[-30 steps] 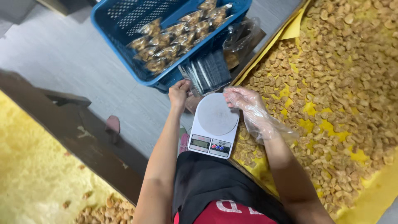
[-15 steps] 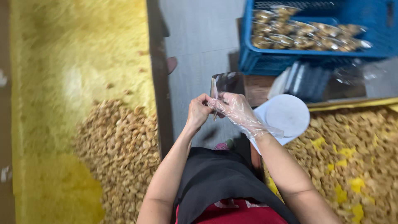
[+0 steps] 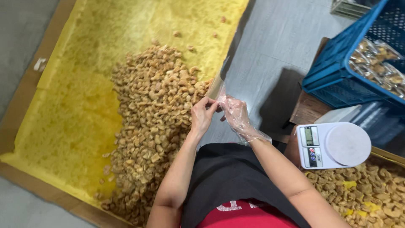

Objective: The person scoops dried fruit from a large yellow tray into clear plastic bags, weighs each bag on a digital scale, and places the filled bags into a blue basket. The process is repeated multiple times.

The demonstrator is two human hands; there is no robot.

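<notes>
Both hands meet in the middle, the left hand (image 3: 202,116) and the gloved right hand (image 3: 236,115) pinching a clear plastic bag (image 3: 218,86) between them; to the left, a heap of fried snack pieces (image 3: 156,122) fills the near reach, with bare yellow paper (image 3: 76,118) open beyond it; ahead lies grey floor (image 3: 274,50), unobstructed; to the right, the white kitchen scale (image 3: 333,145) and the blue crate (image 3: 337,76) of packed bags block the way, close together.
</notes>
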